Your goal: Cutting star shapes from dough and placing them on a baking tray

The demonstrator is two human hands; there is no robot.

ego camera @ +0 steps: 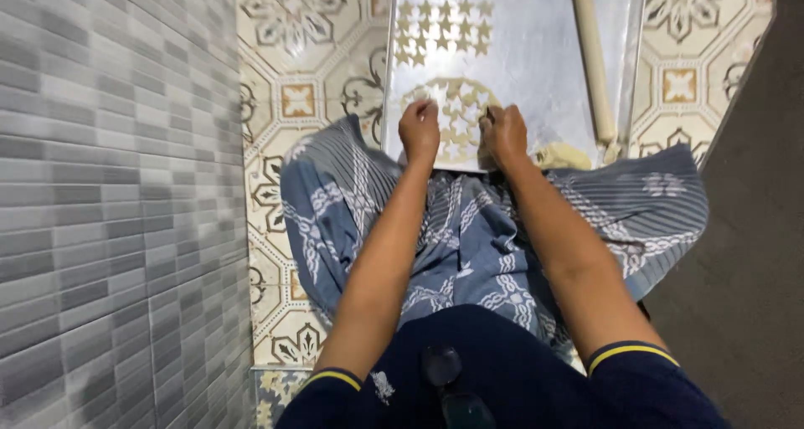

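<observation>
Two hands work at the near end of a metal tray that lies on the patterned floor; the tray serves as landmark here. A round sheet of rolled dough lies on the tray's near half, already full of star-shaped cuts. The left hand rests on the sheet's left edge, fingers curled down and closed, seemingly pinching or pressing at the dough. The right hand sits on the sheet's right edge, also curled shut; whether it grips a small cutter or just dough I cannot tell, since the fingers hide it. The hands are close to each other, with a gap between them over the sheet.

Toward the tray's far end, rows of cut stars lie neatly apart from the sheet. A rolling pin lies lengthwise along the tray's right side, and a lump of spare dough sits at the tray's near right corner. A blue patterned cloth covers the lap just nearside of the tray.

By my reading, the step in hand is lifting cut stars free of the sheet. The next move would call for a light pinch, so a star comes away without stretching, and a free spot in the rows.
</observation>
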